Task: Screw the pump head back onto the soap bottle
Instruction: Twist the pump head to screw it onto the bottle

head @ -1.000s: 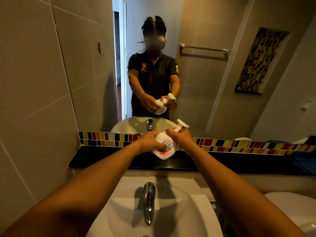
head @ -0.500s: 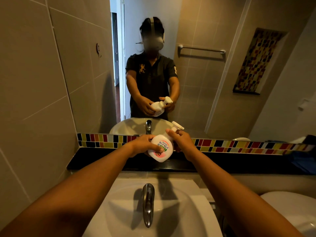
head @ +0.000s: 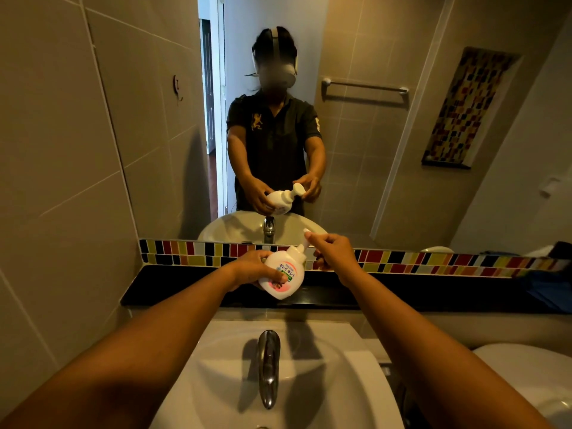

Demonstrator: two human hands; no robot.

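My left hand (head: 253, 267) grips the white soap bottle (head: 283, 278) by its body. The bottle has a pink and green label. It is held above the black ledge, tilted with its top pointing up and to the right. The white pump head (head: 302, 241) sits on the bottle's neck. My right hand (head: 332, 250) is at the pump head's outer end, with curled fingers and fingertips on the nozzle. The mirror shows the same hold from the other side. How far the collar is threaded on cannot be seen.
A white basin (head: 356, 376) with a chrome tap (head: 268, 366) lies directly below my arms. The black ledge (head: 185, 286) and a coloured mosaic strip (head: 433, 261) run along under the mirror. A white toilet (head: 532, 379) is at lower right, and dark blue cloth (head: 551, 286) lies on the ledge's right end.
My right hand has slid from the bottle's collar out to the pump head's tip. The bottle has dropped slightly and tilted more to the right in my left hand.
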